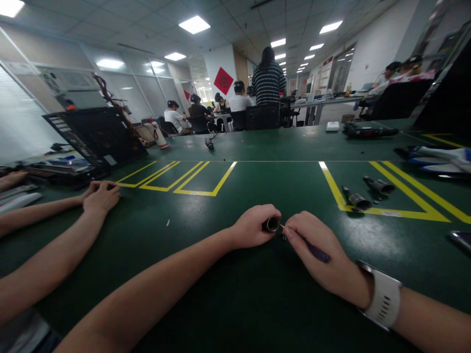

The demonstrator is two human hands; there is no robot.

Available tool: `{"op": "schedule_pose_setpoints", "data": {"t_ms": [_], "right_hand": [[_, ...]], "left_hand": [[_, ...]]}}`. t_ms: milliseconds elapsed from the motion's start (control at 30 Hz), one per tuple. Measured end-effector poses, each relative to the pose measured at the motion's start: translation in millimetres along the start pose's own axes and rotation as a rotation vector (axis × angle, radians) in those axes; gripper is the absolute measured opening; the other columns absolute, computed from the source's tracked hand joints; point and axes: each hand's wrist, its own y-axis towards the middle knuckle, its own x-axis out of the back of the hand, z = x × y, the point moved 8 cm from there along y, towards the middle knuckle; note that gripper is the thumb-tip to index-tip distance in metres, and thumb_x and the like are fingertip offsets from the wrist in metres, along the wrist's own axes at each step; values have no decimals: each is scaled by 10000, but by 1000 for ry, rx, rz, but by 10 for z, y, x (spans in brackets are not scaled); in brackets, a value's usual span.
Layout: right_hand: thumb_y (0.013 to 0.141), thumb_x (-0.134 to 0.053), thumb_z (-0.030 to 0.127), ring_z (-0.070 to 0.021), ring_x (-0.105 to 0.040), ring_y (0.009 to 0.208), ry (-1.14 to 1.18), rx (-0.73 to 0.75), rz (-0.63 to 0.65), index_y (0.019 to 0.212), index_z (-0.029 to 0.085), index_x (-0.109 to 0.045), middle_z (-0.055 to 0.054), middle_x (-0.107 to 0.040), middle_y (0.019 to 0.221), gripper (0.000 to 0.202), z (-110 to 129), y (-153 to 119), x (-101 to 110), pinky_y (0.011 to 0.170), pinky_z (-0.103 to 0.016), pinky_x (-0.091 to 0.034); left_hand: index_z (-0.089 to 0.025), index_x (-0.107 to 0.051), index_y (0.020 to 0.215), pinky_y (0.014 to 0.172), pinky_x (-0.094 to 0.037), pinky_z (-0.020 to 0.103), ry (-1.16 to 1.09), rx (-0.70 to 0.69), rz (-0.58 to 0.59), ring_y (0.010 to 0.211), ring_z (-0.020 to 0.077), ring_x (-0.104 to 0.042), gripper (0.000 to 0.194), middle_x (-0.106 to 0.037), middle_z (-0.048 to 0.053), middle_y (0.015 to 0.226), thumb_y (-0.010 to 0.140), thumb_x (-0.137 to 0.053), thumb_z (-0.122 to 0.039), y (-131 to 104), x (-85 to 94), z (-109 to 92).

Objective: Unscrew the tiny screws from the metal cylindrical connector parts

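Near the middle of the green table, my left hand (254,226) is closed around a dark, hollow cylindrical part (273,224), its round open end facing me. Just to the right, my right hand (317,249) grips a slim tool with a dark purple handle (319,253), perhaps a small screwdriver. Its thin, light shaft points at the cylinder's open end; whether the tip touches it I cannot tell. A tiny ring-like piece (284,238) sits below the shaft. Farther right, two similar dark flared parts, one nearer (357,200) and one farther (380,186), lie by the yellow tape.
At left, a co-worker's hands (103,195) rest on the table. Behind them leans a black panel (99,135). A black tool (368,130), a white case (332,126) and a blue-and-white object (437,159) lie at right. A small dark part (209,143) lies toward the back.
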Motion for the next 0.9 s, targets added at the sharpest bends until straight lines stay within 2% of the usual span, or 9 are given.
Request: {"op": "schedule_pose_setpoints", "data": {"t_ms": [100,167,300,367,633,900], "right_hand": [[898,-413,218,-165,-479,663,4,-100,-8,725,195,-531,-19,-527,696,211,-99,12,4,606,-320,-369],[885,-434,251,-164,-487,642,105,-218,-29,675,197,-545,-12,-530,663,243,-223,12,14,598,-318,-363],[821,-540,296,-170,-522,684,566,-512,-134,630,195,-603,-10,-578,656,225,-524,-35,-15,672,-325,-374],[807,-551,313,-170,-528,700,724,-591,-184,650,193,-620,-12,-591,666,210,-608,-52,-44,697,-327,-385],[782,-565,338,-149,-529,629,958,-713,-197,651,162,-631,-37,-600,658,229,-750,-77,-133,618,-308,-427],[762,-590,292,-137,-513,621,929,-702,-222,601,166,-634,-20,-600,623,209,-737,-77,-113,615,-287,-398]], "left_hand": [[-163,-481,867,659,-402,242,-10,-10,8,728,132,-490,121,-528,26,819,751,-514,-154,0,4,-15],[-163,-474,876,658,-397,240,-13,-20,23,733,131,-483,141,-517,25,829,744,-505,-125,-3,-1,-27],[-166,-463,885,679,-396,249,-5,-14,32,756,138,-473,163,-505,28,845,741,-486,-95,-8,0,-22],[-168,-458,888,688,-397,254,-3,-5,23,763,141,-470,161,-499,29,844,747,-476,-92,-7,9,-12],[-165,-448,884,682,-391,256,36,-30,15,756,142,-466,138,-493,31,835,766,-450,-91,-8,15,-52],[-161,-485,897,712,-378,275,254,-26,139,823,162,-494,110,-531,51,897,810,-428,-126,-2,-61,-119]]}}
